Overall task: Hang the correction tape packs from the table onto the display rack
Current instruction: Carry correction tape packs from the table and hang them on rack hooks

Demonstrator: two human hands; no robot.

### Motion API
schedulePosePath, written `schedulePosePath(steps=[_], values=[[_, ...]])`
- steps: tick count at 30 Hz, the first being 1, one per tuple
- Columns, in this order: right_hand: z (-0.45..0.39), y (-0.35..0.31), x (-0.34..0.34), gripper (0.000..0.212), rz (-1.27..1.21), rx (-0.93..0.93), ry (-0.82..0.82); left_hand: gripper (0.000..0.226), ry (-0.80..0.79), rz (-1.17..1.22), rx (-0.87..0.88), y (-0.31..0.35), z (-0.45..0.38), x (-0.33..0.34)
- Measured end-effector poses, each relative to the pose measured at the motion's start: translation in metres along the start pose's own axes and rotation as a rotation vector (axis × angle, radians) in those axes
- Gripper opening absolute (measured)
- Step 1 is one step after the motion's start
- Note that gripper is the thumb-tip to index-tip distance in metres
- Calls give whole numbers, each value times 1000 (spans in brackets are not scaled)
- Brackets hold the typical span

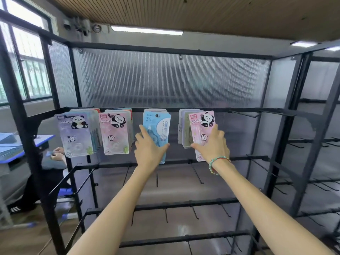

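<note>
Correction tape packs hang in several bunches from the top bar of the black display rack (165, 109). My left hand (148, 147) grips the lower part of a blue pack (157, 124) at the front of the middle bunch. My right hand (213, 144) holds a pink panda pack (202, 124) at the front of the bunch to the right, fingers over its lower half. Further left hang a purple panda pack (74, 133) and another pink panda pack (115, 131), each with more packs behind.
Bare black hooks (196, 173) stick out from the lower bars and from the rack's right part. A ribbed translucent panel (165, 80) backs the rack. At the left a seated person (55, 159) is beside a blue-edged table (16, 144).
</note>
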State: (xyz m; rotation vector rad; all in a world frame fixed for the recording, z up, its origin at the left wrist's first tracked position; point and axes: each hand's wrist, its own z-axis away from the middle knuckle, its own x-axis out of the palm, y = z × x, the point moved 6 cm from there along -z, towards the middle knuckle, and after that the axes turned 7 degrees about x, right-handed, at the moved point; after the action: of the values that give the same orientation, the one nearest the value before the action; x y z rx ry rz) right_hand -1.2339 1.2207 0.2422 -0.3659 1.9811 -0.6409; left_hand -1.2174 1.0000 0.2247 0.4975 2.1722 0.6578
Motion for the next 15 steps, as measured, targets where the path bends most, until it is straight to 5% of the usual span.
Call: schedulePosePath(steps=[15], values=[[-10,5,9,107,16,-94,4,115,68,42,-56,-6,-11,26]])
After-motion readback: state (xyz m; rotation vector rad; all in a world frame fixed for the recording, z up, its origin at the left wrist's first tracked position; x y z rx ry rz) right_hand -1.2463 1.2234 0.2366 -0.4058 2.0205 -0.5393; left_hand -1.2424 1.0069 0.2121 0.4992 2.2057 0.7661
